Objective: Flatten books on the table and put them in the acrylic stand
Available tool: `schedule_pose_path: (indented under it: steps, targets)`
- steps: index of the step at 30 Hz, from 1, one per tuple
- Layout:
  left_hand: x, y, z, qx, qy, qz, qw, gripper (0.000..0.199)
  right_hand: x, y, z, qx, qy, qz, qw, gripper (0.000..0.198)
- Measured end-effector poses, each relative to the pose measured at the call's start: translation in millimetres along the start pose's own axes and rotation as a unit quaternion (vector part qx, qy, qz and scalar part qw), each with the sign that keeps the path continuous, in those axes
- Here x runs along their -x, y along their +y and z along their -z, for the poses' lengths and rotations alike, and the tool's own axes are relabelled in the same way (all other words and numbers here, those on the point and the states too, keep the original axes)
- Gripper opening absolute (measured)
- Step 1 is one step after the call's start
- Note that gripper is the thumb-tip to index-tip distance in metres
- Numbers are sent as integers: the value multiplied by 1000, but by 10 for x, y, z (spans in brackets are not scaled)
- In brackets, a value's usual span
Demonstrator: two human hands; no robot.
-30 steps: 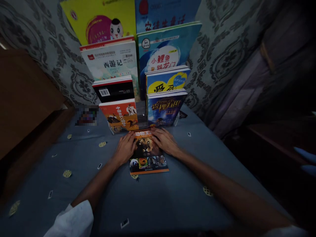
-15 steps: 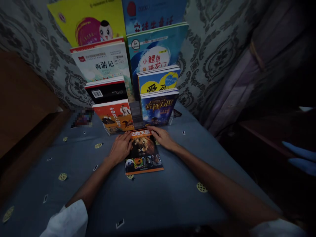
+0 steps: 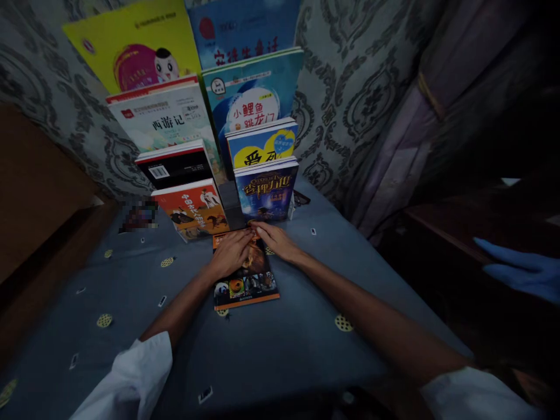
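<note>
Here, at the far left, we see a brown wooden panel (image 3: 39, 192) standing beside the blue patterned cloth (image 3: 280, 350) that covers the surface, so the books have a soft, flat bed to lie on. Further in, a tiered rack holds books in 2 columns, each row stepped above the one in front so that every cover shows: in the left column the orange book (image 3: 195, 210) sits lowest, with the black book (image 3: 172, 166) and the white book (image 3: 161, 119) rising behind it, and the yellow book (image 3: 131, 46) on top.

In front of the rack the animal book (image 3: 245, 286) lies flat on the cloth, its far edge just short of the lowest row. Our left hand (image 3: 231, 254) rests on its upper cover, palm down and fingers spread flat, gripping nothing; it seems to pin the book so it cannot slide. Our right hand (image 3: 275, 240) lies beside it at the book's top right corner, also flat and empty, fingertips near those of the left.

Behind them the right column starts with the dark blue book (image 3: 266, 189). At the far right, a blue-gloved hand (image 3: 520, 271) of another person reaches in, well apart from ours.
</note>
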State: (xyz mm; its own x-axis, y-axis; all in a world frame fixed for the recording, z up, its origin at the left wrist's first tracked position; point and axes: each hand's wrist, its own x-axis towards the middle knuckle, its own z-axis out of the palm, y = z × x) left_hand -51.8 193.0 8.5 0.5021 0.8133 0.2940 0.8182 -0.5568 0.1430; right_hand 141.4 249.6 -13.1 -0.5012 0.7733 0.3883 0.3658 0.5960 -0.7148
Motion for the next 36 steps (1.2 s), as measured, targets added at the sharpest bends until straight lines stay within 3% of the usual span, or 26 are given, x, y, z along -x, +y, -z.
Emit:
schedule_pose_path:
  steps: [11,20,28,31,36]
  targets:
    - [7,80,-12,-20,-16,-26,999,42,-11,-68,-6,45,-9,-30,998,40]
    - [286,414,75,17,-44,-38,998,42,30,-214,-33,137,-14,-38,990,33]
    - [377,512,17,39,-28,11,999,42,53,-146,-51,132,-23,-10,991,33]
    - [371,387,0,23,-3,57,998,41,65,-101,-71,128,-21,-6,992,36]
    - [487,19,21,-7,34,202,979,43,63,-50,-95,124,-27,-3,992,37]
